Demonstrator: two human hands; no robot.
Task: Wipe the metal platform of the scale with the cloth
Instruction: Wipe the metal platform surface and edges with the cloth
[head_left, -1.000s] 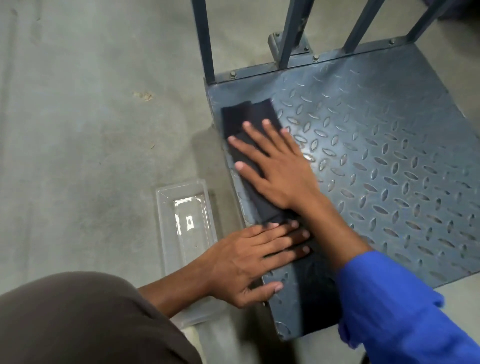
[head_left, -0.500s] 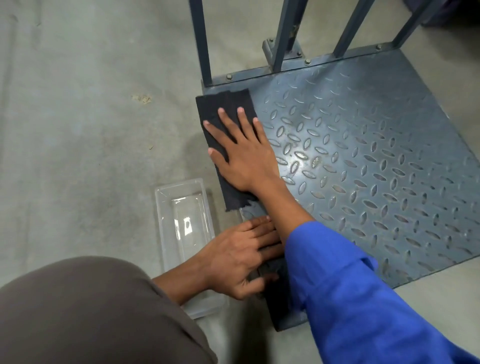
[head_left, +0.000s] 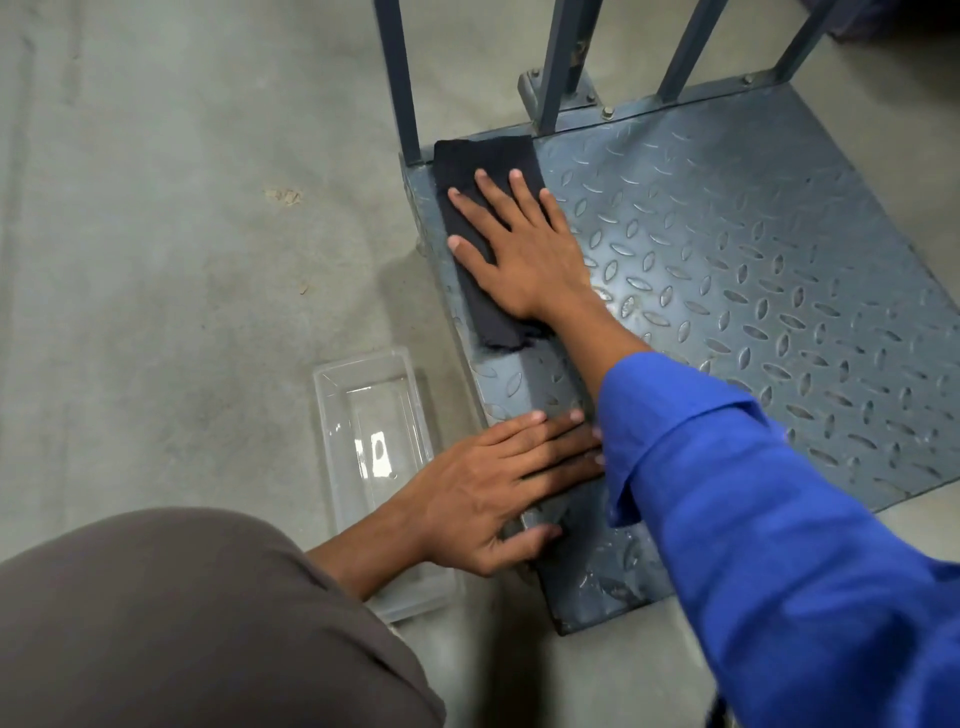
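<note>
R hand (head_left: 524, 254) lies flat w/ fingers spread on the black cloth (head_left: 483, 161), pressing it into the far-left corner of the scale's tread-plate platform (head_left: 753, 270), close by the upright post (head_left: 400, 78) — a sec ago the cloth sat lower along the left edge, near the L hand, so the stroke has run up that edge. L hand (head_left: 488, 488) is flat, fingers together, on the near-left edge w/ thumb over the side, just beside a clear plastic tray (head_left: 363, 410). Left strip looks covered — rest of the plate prob. still needs passes.
</note>
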